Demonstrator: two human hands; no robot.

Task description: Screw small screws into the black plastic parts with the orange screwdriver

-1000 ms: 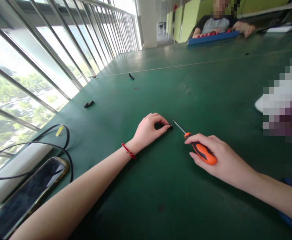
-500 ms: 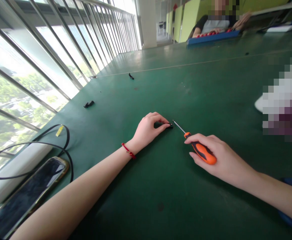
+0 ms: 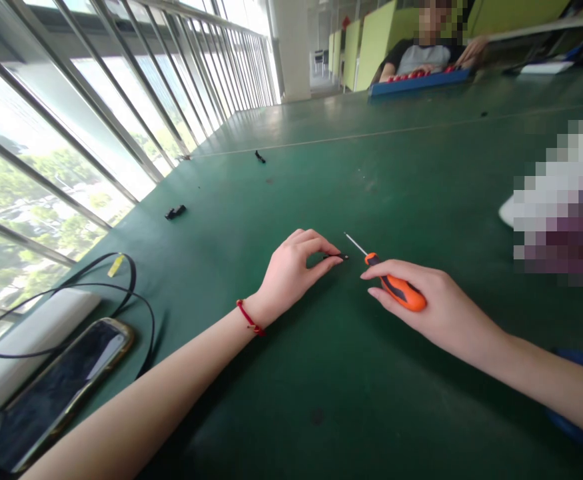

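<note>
My left hand [image 3: 304,263], with a red cord bracelet [image 3: 249,319] on its wrist, pinches a small black part [image 3: 342,257] between thumb and fingertips, low over the green table [image 3: 281,373]. Most of that part is hidden by the fingers. In my right hand [image 3: 426,293] lies a screwdriver [image 3: 401,291] with an orange and black handle. Its thin metal shaft points up and left, and the tip stands apart from the black part, a little above it in the picture.
Two small black pieces [image 3: 175,212] [image 3: 260,157] lie further off at the left. A phone [image 3: 66,393], a white bar-shaped device [image 3: 41,327] and a looped black cable [image 3: 134,273] are near left. A metal railing [image 3: 181,87] borders the table. Across it, a person [image 3: 424,57] sits behind a blue tray [image 3: 416,83].
The screwdriver has shifted slightly up and left, its tip moving a little away from the black part. My left hand sits slightly lower in view, still pinching. The whole view has shifted slightly.
</note>
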